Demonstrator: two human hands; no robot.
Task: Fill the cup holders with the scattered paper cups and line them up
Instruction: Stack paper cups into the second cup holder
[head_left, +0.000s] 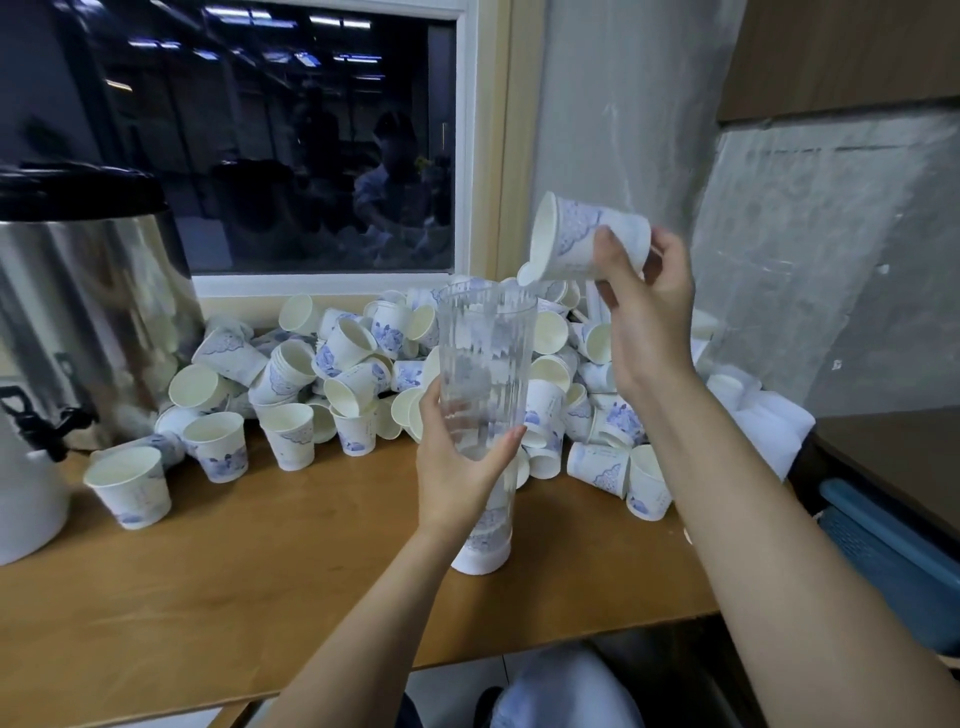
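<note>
While our left hand (457, 467) grips the clear holder (485, 343), our right hand (649, 312) pinches a cup (576, 239) sideways above the left; tilted so, it may wedge going in

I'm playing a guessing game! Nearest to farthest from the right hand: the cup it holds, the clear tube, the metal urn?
1. Cup, in the right hand.
2. Clear tube, just left, in the left hand.
3. Metal urn, far left.

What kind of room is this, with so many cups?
Probably a workplace drinks corner: a steel urn with a tap, a heap of paper cups on a wooden counter, and a window onto a dim hall.
</note>
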